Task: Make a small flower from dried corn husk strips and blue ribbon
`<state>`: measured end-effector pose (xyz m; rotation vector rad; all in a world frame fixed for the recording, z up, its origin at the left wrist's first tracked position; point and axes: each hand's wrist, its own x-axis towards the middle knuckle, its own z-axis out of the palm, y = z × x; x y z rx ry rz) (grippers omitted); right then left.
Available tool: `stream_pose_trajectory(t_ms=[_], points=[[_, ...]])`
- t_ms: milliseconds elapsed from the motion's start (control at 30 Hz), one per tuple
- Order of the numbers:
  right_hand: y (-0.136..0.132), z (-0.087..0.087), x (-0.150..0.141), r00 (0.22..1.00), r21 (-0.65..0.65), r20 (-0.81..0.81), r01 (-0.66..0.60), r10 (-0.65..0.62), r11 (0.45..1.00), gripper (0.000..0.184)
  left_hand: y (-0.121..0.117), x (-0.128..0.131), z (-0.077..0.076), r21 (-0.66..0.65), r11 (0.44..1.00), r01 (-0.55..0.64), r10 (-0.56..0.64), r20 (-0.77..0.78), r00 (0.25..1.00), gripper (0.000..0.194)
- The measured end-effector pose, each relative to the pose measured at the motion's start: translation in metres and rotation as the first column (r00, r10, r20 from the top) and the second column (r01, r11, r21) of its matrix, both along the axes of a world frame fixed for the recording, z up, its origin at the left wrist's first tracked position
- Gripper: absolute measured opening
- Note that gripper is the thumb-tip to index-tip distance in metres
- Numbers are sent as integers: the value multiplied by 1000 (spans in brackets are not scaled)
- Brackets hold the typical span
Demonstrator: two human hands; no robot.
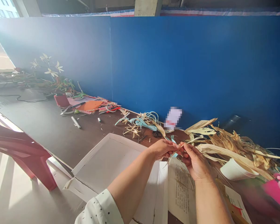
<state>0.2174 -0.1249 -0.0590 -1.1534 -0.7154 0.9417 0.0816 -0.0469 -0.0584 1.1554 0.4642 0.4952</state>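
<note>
My left hand [162, 148] and my right hand [195, 159] meet above the table, both closed with fingertips pinched. Between them is a thin pale strip [182, 145] that looks like corn husk, mostly covered by the fingers. A bit of light blue ribbon [174, 154] shows beside the left fingers; whether it is held too is unclear. Below the hands lie an open white cardboard box [102, 165] and a printed page [180, 196]. Just beyond them are black-handled scissors [157, 134] and star-shaped husk pieces [133, 130].
Dried corn husks [238, 143] are heaped at the right, with a white cup [238, 170] tipped among them. A pink object [277, 189] sits at the right edge. Coloured paper [91, 106] and husk flowers [51, 72] line the blue partition [189, 62]. A red chair [21, 149] stands left.
</note>
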Motion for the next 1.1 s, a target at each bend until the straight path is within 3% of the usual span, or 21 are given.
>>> stream_pose_trajectory(t_ms=[167,433,867,1000,1100], points=[[1,2,0,998,-18,-65,-2,0,1000,40,5,5,-7,63,996,-59,58,12,998,52],[-1,2,-1,999,-62,-47,-3,0,998,40,-1,3,2,275,954,-116,145,-87,986,45],[-1,1,2,995,-91,-99,-7,-2,996,36,-5,5,5,315,937,-148,199,-137,970,35],[-3,10,-1,989,-39,-150,-22,16,999,31,-3,6,5,266,924,-276,307,-82,948,28],[-12,20,-9,985,73,-81,-147,153,986,26,1,8,3,256,881,-397,424,-57,904,25]])
